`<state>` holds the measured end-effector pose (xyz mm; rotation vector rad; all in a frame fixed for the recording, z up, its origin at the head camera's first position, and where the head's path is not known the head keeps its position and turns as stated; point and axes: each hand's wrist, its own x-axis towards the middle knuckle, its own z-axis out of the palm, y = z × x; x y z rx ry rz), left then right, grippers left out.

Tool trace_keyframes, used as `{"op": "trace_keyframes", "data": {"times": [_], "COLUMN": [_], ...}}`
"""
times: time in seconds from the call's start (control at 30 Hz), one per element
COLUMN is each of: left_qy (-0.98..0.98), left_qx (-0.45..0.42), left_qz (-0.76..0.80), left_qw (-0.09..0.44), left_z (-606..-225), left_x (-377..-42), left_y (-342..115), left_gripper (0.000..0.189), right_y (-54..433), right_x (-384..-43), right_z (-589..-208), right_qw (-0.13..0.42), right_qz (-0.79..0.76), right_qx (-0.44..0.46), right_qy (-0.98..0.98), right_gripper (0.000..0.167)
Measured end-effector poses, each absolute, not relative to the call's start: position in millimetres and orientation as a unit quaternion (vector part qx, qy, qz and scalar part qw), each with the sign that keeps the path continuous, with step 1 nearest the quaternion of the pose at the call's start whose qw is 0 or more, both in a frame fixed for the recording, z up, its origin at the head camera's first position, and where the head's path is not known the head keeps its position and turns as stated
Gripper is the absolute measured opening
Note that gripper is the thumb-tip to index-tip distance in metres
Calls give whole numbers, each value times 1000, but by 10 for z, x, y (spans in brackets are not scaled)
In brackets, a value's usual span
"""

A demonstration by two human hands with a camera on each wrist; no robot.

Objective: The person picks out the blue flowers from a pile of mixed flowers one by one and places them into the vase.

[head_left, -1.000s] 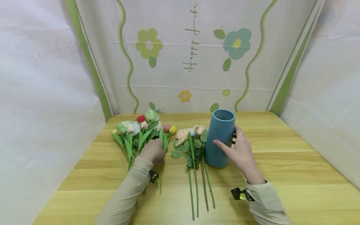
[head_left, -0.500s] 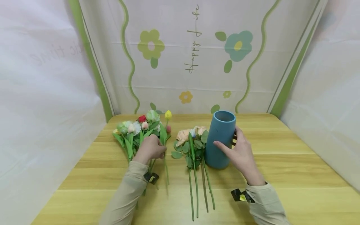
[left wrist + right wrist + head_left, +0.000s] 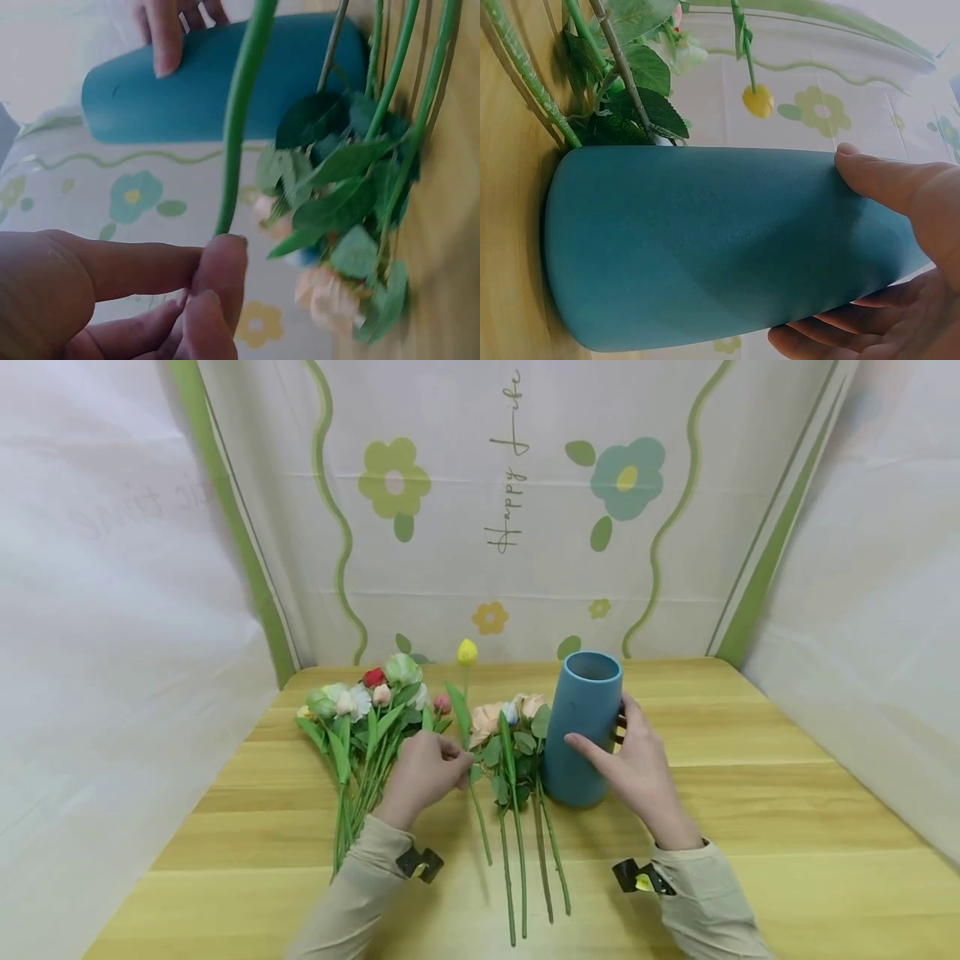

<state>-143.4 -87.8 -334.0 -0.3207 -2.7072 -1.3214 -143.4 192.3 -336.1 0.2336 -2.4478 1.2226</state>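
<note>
In the head view a yellow tulip [image 3: 467,652] stands nearly upright, raised off the table, its bloom at the top. My left hand [image 3: 429,775] pinches its stem between thumb and fingertips; the green stem [image 3: 244,105] crosses the left wrist view. A blue vase [image 3: 581,739] stands on the table to the right, mouth up. Around its right side my right hand [image 3: 639,770] grips it, thumb in front and the other fingers mostly hidden behind. In the right wrist view the thumb and fingers lie along opposite sides of the vase [image 3: 705,247].
Peach roses [image 3: 487,722] and other stems lie beside the vase, their stems pointing toward me. A larger bunch of mixed flowers [image 3: 360,702] lies at the left of the wooden table [image 3: 720,910]. A printed curtain [image 3: 495,485] hangs behind the table.
My left hand has drawn the yellow tulip out of the left bunch, raised its bloom and carried it right toward the peach roses. The right hand and vase stay in place.
</note>
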Motion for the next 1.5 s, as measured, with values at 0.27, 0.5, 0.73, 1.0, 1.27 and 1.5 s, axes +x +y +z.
{"op": "trace_keyframes", "data": {"times": [0.27,0.5,0.73,1.0,1.27,1.5], "left_qy": [-864,-864,-890,-906,-917,-937], "left_qx": [-163,-165,-143,-151,-160,-149], "left_qz": [-476,-475,-431,-396,-365,-314], "left_qw": [19,5,27,-11,-3,24], "left_z": [-3388,-3461,-3538,-3589,-3622,-3676], "left_x": [-1323,-1285,-1289,-1294,-1288,-1326], "left_y": [-586,-438,-386,-355,-310,-306], "left_gripper": [16,16,27,34,44,54], "right_y": [1916,1901,1896,1906,1914,1918], "right_x": [-1433,-1418,-1405,-1397,-1408,-1430], "right_z": [-3339,-3316,-3301,-3309,-3316,-3337], "right_qw": [191,196,187,185,189,196], "right_qz": [438,438,436,433,432,431], "right_qx": [81,81,78,74,76,81], "right_qy": [-875,-873,-877,-879,-878,-877], "right_gripper": [99,97,98,99,99,98]}}
